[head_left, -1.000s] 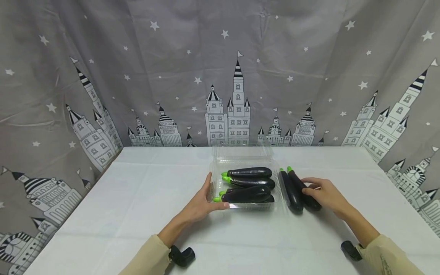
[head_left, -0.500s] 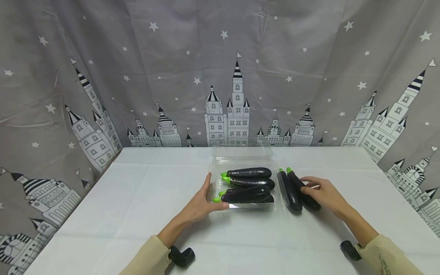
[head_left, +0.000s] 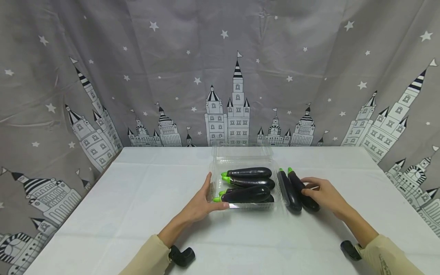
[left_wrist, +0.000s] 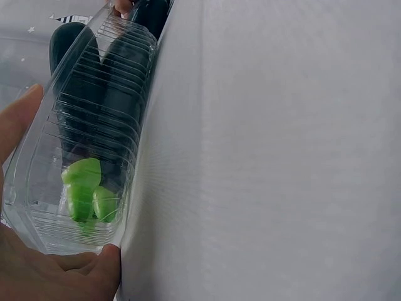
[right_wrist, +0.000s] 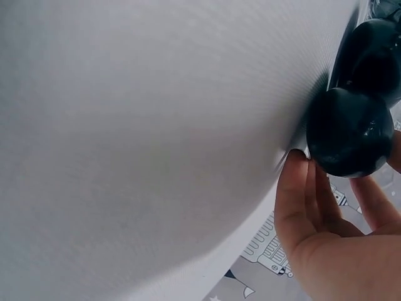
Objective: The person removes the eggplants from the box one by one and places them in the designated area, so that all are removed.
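Note:
In the head view, my left hand (head_left: 198, 207) grips the near left corner of a clear plastic clamshell box (head_left: 252, 206), thumb along the front and fingers on the left side. Several dark eggplants (head_left: 249, 172) with green stems lie inside, their stems visible through the box wall (left_wrist: 37, 194) in the left wrist view. Two more eggplants lie side by side on the table, right of the box. My right hand (head_left: 324, 195) holds the outer eggplant (head_left: 298, 184) by its right side; the inner eggplant (head_left: 290, 191) lies between it and the box.
The raised clear lid (head_left: 243, 152) leans back behind the box, near the table's far edge. A white cloth covers the table (head_left: 161, 172). A grey curtain (head_left: 148, 57) printed with castles and stars hangs around the back and sides.
The thick ends of the two loose eggplants have shifted very slightly left, toward the box. My left hand and the box have stayed still.

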